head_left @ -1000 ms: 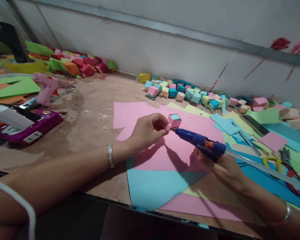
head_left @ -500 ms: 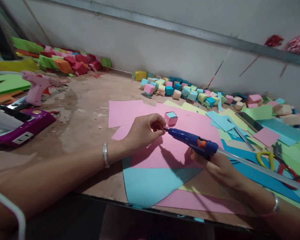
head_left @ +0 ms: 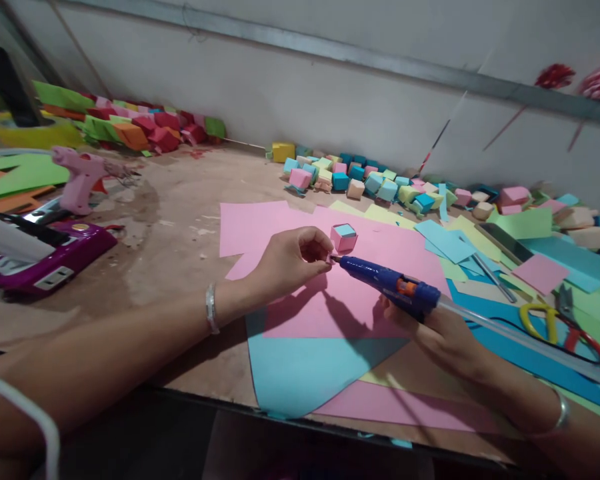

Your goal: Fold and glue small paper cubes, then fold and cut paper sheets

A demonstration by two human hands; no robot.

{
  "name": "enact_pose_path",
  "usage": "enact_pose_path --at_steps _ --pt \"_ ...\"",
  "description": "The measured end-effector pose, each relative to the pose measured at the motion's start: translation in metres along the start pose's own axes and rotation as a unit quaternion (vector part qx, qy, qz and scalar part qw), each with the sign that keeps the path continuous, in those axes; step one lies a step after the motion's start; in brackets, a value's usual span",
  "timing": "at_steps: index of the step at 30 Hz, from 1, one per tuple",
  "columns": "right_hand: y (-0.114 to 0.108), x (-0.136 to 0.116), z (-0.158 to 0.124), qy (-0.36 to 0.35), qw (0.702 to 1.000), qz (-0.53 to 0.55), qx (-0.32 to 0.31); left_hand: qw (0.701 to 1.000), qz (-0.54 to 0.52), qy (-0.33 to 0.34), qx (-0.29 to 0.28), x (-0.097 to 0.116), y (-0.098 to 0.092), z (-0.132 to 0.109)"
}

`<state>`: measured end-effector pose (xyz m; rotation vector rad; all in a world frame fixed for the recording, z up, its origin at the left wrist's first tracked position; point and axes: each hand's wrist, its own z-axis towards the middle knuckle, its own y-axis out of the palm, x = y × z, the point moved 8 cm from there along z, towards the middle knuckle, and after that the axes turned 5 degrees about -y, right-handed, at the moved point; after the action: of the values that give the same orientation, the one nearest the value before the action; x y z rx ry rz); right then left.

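My left hand (head_left: 291,261) pinches a small pink paper box (head_left: 343,238) with a light blue top by its lower flap, just above a pink paper sheet (head_left: 350,300). My right hand (head_left: 433,330) grips a blue glue gun (head_left: 393,287) whose nozzle tip touches the flap at my left fingertips. A clear glue stick (head_left: 520,340) sticks out of the gun's rear to the right.
Rows of coloured paper boxes (head_left: 360,180) line the wall. A pink glue gun (head_left: 83,177) and a purple power strip (head_left: 50,257) lie at left. Scissors (head_left: 560,320), a pen (head_left: 487,277), a phone (head_left: 505,243) and loose paper sheets (head_left: 300,363) lie at right.
The glue gun's nozzle has stayed against the small box's flap; both hands shifted only slightly with the camera.
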<state>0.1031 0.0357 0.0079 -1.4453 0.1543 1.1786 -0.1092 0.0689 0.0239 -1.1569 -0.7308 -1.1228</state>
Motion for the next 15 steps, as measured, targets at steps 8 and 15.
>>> enact_pose_path --at_steps 8,15 --pt "-0.004 -0.001 0.001 0.011 0.999 -0.044 0.014 1.0 -0.023 0.008 -0.005 0.003 -0.002 0.0" --pt "-0.044 -0.003 0.002 0.012 0.99 -0.113 0.087 0.999 0.027 0.007 0.046 -0.004 -0.011 0.005"
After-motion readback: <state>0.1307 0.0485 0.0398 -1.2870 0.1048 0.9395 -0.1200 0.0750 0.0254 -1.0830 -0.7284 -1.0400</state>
